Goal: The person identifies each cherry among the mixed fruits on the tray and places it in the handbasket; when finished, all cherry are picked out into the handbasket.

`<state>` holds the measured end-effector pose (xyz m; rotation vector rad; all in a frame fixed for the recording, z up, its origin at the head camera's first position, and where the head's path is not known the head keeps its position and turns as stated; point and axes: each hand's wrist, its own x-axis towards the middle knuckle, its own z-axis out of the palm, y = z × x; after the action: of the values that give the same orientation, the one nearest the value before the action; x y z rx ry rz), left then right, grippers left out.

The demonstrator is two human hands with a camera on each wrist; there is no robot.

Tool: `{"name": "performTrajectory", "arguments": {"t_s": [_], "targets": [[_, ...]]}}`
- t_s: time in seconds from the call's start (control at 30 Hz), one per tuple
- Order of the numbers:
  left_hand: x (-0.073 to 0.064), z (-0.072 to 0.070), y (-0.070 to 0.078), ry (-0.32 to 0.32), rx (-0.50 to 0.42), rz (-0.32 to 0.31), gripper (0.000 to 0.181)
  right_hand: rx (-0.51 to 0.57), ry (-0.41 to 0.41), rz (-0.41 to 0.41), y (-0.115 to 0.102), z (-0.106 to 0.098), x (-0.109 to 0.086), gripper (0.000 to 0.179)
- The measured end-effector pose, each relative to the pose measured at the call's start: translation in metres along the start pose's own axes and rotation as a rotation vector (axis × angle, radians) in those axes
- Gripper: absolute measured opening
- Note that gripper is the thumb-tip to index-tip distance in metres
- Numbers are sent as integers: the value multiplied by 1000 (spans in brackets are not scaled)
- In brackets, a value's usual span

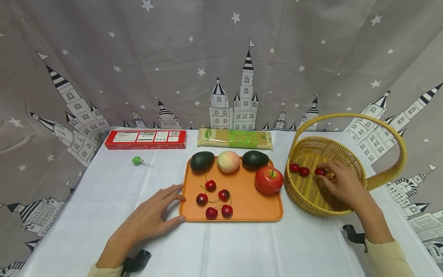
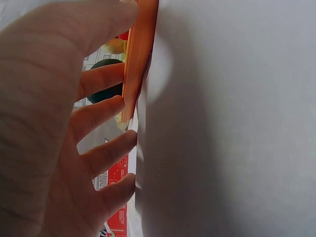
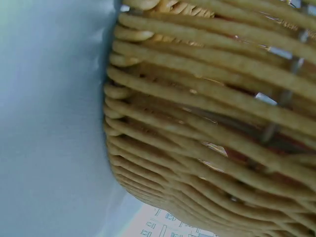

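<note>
My left hand (image 1: 152, 215) touches the left rim of the orange tray (image 1: 249, 212) with its fingertips, fingers spread and fairly straight. The left wrist view also shows these fingers along the tray edge (image 2: 139, 54). On the tray lie several red cherries (image 1: 226, 211), two dark green avocados (image 1: 202, 161), a peach (image 1: 228, 161) and a red apple-like fruit (image 1: 268, 180). Inside the wicker basket (image 1: 304, 200), my right hand (image 1: 344, 184) pinches a cherry (image 1: 320, 171) between thumb and fingers. Two more cherries (image 1: 303, 171) lie left of it. Basket weave hides this hand in the right wrist view.
The basket's tall handle (image 1: 398, 146) arches over its right side. Behind the tray lie a yellow-green packet (image 1: 235, 139) and a red box (image 1: 146, 139). A small green wrapped item (image 1: 137, 161) sits left. A grey printed curtain (image 1: 194, 57) hangs behind.
</note>
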<state>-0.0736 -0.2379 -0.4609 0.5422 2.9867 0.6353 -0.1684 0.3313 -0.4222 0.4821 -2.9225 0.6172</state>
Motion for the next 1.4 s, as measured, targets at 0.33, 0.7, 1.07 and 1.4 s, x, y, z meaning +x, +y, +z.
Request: {"name": "performTrajectory", "arguments": {"t_s": [0.33,0.7,1.07,1.4], "targets": [[0,0,-1,14,-6,20,50,-3,-92,-26,9,0,18,30],[0,1,-1,21,0,22,50,15,-128,-41,10,2,21,29],[0,0,-1,10,-1,24,50,-11,45,-70,-13,-12,15,34],[1,1,-1,12,8,17,54,4,127,-198,-68,-20,12,36]]}}
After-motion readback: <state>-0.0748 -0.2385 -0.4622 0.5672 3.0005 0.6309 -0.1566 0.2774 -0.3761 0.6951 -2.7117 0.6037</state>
